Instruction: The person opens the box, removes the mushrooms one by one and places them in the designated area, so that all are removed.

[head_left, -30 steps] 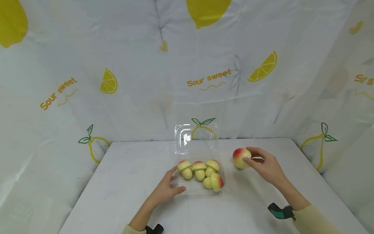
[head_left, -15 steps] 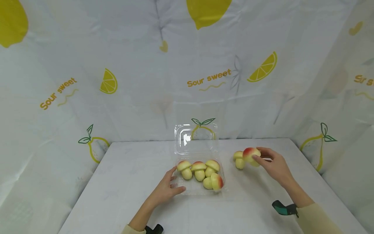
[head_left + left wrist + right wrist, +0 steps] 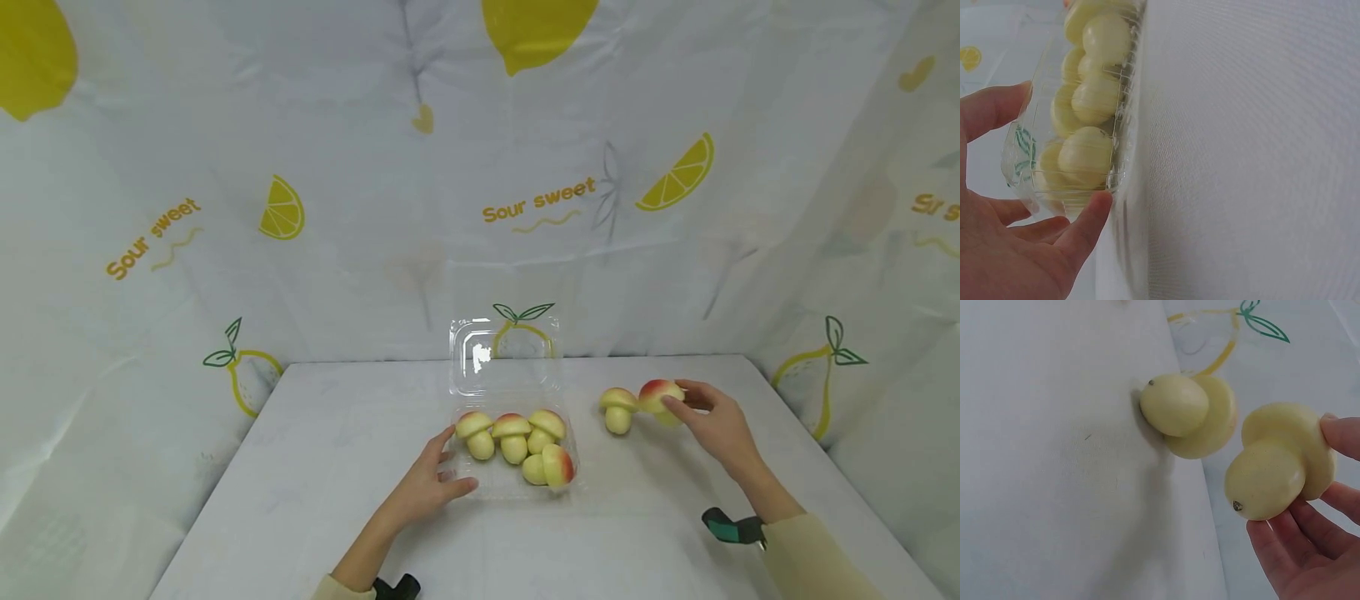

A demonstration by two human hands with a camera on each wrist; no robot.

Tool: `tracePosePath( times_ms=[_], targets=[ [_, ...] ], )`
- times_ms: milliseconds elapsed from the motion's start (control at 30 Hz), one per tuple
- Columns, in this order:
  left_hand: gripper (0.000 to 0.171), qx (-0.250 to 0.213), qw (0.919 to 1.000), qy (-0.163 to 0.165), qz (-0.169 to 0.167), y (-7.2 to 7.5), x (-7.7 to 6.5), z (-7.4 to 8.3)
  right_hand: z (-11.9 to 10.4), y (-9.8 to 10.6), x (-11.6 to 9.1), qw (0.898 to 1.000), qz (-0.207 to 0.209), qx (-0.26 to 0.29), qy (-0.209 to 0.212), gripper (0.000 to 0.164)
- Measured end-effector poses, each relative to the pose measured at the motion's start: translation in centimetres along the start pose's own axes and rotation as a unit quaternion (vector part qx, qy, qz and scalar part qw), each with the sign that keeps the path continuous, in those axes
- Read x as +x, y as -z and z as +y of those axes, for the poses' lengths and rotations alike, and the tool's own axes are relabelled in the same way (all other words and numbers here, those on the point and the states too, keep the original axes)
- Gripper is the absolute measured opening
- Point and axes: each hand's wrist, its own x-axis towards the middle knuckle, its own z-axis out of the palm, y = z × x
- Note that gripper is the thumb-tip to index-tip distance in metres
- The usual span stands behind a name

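Note:
In the head view my right hand (image 3: 712, 425) pinches a mushroom-shaped piece (image 3: 658, 395) with a red-topped yellow cap, above the right side of the table. The right wrist view shows my thumb on its cap and fingertips under the pale stem (image 3: 1264, 481). Just left of it, a second mushroom-shaped piece (image 3: 618, 412) rests on the table. My left hand (image 3: 423, 487) spreads thumb and fingers along the left side of a clear plastic box (image 3: 491, 487). Inside lie several more such mushrooms (image 3: 513, 437). In the left wrist view the fingertips touch the box wall (image 3: 1022, 169).
The box's transparent lid (image 3: 504, 358) stands raised behind its base. A white table (image 3: 337, 417) reaches back to a white curtain (image 3: 375, 208) printed with lemons, which also hangs at both sides.
My right hand has moved right with its mushroom, away from the box. The mushroom on the table, hidden behind the held one a second ago, now shows. The left hand stays put.

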Motion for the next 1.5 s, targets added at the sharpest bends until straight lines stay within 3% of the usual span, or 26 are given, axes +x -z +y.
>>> tracePosePath(
  times_ms=[900,1500],
  targets=[
    [0.097,0.005,1.0000,0.002,0.002,-0.1,0.1,-0.4,2.9,-1.2,1.4,0.991,-0.048,-0.013,-0.126,0.084],
    [0.095,0.020,0.9998,0.000,0.005,-0.1,0.1,-0.1,3.0,-1.4,1.3,0.988,-0.073,0.000,-0.135,0.086]
  ],
)
